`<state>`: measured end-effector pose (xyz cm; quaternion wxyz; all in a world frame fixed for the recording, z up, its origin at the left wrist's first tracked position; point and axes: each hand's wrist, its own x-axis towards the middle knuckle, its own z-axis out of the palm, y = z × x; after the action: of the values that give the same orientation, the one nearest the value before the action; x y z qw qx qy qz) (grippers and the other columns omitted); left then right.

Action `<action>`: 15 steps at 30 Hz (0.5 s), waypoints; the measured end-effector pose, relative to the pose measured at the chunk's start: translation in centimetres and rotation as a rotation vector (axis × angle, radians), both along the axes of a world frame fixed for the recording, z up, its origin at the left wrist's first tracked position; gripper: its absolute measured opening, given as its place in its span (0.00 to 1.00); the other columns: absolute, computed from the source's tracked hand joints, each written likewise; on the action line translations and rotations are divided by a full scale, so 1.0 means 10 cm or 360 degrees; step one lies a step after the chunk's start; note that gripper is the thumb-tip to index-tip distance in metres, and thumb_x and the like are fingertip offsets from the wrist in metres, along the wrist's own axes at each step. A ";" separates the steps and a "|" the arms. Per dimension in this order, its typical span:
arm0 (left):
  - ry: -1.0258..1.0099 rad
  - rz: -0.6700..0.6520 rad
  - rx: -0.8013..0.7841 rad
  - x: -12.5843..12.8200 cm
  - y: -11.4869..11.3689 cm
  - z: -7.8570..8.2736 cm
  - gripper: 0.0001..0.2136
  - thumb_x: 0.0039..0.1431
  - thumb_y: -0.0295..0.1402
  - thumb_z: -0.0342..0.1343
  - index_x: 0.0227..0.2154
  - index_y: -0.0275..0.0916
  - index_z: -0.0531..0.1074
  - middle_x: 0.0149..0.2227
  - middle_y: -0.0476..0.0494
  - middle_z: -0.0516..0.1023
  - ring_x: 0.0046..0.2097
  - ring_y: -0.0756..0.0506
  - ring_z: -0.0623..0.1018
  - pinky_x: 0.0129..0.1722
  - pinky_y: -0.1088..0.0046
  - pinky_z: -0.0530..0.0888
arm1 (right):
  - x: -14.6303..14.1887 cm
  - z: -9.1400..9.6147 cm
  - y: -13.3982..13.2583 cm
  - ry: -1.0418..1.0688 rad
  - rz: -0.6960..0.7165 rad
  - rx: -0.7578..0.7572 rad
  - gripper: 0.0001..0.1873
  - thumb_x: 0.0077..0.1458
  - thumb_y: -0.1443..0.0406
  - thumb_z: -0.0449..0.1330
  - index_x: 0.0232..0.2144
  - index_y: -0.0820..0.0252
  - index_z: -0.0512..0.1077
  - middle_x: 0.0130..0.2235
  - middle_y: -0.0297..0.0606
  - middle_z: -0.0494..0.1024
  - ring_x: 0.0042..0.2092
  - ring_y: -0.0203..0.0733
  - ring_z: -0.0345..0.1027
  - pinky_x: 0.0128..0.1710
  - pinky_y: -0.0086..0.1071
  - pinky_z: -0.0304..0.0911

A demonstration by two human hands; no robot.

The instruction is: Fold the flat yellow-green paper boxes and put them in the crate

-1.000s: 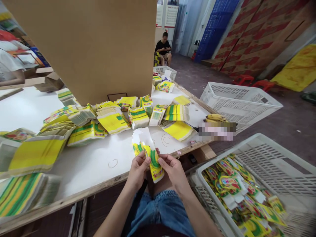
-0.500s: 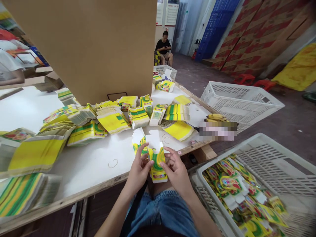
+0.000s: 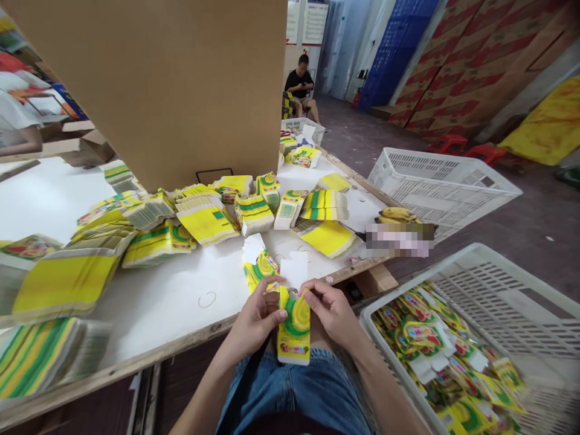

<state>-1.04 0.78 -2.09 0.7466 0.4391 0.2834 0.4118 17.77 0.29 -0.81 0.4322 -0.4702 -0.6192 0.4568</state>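
Between my hands, over my lap at the table's front edge, is a small yellow and green carton (image 3: 294, 326) with a white flap sticking up at its far end. My left hand (image 3: 260, 314) grips its left side, thumb on the printed front. My right hand (image 3: 328, 308) is closed at its upper right corner, fingertips by the flap. Just beyond my left fingers another yellow carton (image 3: 260, 269) lies on the white tabletop (image 3: 181, 302). Stacks of flat cartons (image 3: 208, 220) spread behind it.
A large cardboard box (image 3: 190, 90) stands at the back. To the right, a white crate (image 3: 480, 266) holds many filled packs, with another white crate (image 3: 444, 181) beyond. Bananas (image 3: 399, 215) sit at the table's right corner. A person (image 3: 299, 84) sits far back.
The carton has come down and nearer to me, now upright and seen from its full front. Both hands have shifted to its upper end, and the loose carton behind shows more.
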 end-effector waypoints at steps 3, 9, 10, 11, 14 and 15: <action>-0.0063 -0.0043 -0.0081 0.01 -0.01 -0.02 0.35 0.55 0.32 0.63 0.61 0.50 0.51 0.42 0.42 0.79 0.42 0.42 0.80 0.42 0.67 0.73 | -0.01 -0.07 -0.01 -0.0055 -0.0113 0.0073 0.13 0.62 0.57 0.55 0.31 0.58 0.72 0.32 0.37 0.75 0.36 0.42 0.69 0.38 0.33 0.64; 0.0166 0.0042 0.0019 0.07 0.01 -0.08 0.23 0.55 0.35 0.62 0.53 0.43 0.65 0.41 0.41 0.79 0.37 0.44 0.79 0.38 0.69 0.74 | 0.03 -0.11 -0.04 0.0197 -0.0440 -0.0060 0.17 0.60 0.53 0.56 0.45 0.57 0.69 0.41 0.41 0.78 0.40 0.44 0.72 0.41 0.34 0.67; 0.0234 0.0074 0.0052 0.08 0.01 -0.08 0.23 0.55 0.36 0.62 0.54 0.43 0.66 0.40 0.42 0.79 0.36 0.44 0.79 0.36 0.71 0.74 | 0.05 -0.09 -0.04 0.0172 -0.0377 -0.0099 0.17 0.60 0.53 0.55 0.43 0.58 0.71 0.39 0.41 0.78 0.40 0.44 0.72 0.41 0.34 0.66; 0.0307 0.0096 0.0082 0.09 0.01 -0.08 0.23 0.56 0.36 0.61 0.54 0.42 0.65 0.39 0.42 0.79 0.36 0.45 0.79 0.35 0.71 0.74 | 0.06 -0.07 -0.05 0.0153 -0.0282 -0.0161 0.18 0.60 0.52 0.55 0.42 0.59 0.72 0.38 0.41 0.79 0.39 0.44 0.73 0.39 0.34 0.67; 0.0437 0.0105 0.0155 0.10 0.01 -0.08 0.24 0.57 0.34 0.59 0.56 0.41 0.64 0.41 0.41 0.79 0.38 0.44 0.79 0.37 0.71 0.73 | 0.07 -0.02 -0.04 0.0116 -0.0050 -0.0350 0.18 0.56 0.57 0.59 0.47 0.59 0.70 0.35 0.39 0.80 0.39 0.45 0.74 0.37 0.33 0.67; 0.0432 0.0088 0.0170 0.10 0.00 -0.07 0.24 0.58 0.34 0.58 0.57 0.41 0.63 0.44 0.40 0.79 0.40 0.44 0.79 0.38 0.71 0.73 | 0.06 -0.01 -0.04 0.0046 -0.0056 -0.0363 0.19 0.55 0.59 0.60 0.49 0.59 0.69 0.35 0.38 0.80 0.37 0.44 0.74 0.36 0.33 0.67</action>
<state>0.00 0.81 -2.81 0.6653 0.5217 0.3715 0.3836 18.38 -0.09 -0.90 0.3926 -0.5205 -0.5486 0.5234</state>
